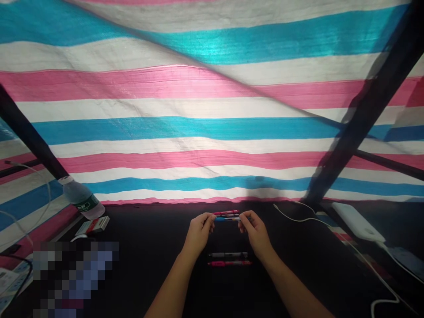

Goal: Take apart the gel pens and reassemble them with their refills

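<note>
Blue-and-white pen: pinched at one end by left hand, other end by right hand, over black tabletop. Behind: backlit striped tarp, dark slanted pole at right.

1. White marking is carried by the green label of the clear plastic bottle at far left, but it cannot be read.
2. No print can be made out on the slim blue-and-white pen at centre.
3. Elsewhere, no text can be read.
</note>
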